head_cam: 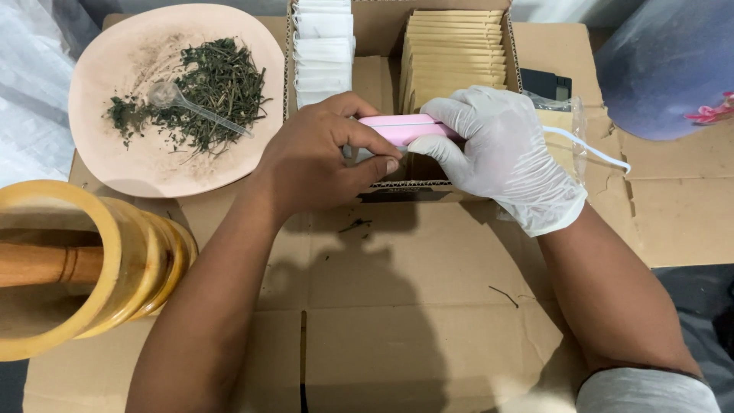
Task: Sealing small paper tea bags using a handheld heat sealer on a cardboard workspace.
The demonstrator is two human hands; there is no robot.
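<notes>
Both hands cover most of the pink device [397, 128]; left of it, the frame edge crops the wooden mortar [69, 268].

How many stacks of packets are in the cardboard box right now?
2: a white stack at the box's left, a tan stack at its right. The hands may hide more.

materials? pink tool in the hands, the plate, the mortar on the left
Pink tool: looks like smooth moulded plastic, slight sheen, white cord trailing off. Plate: pale pink, matte, dusty; ceramic or melamine, cannot tell which. Mortar: likely turned wood, yellowish with ring-shaped ridges; the pestle inside is browner wood.
</notes>
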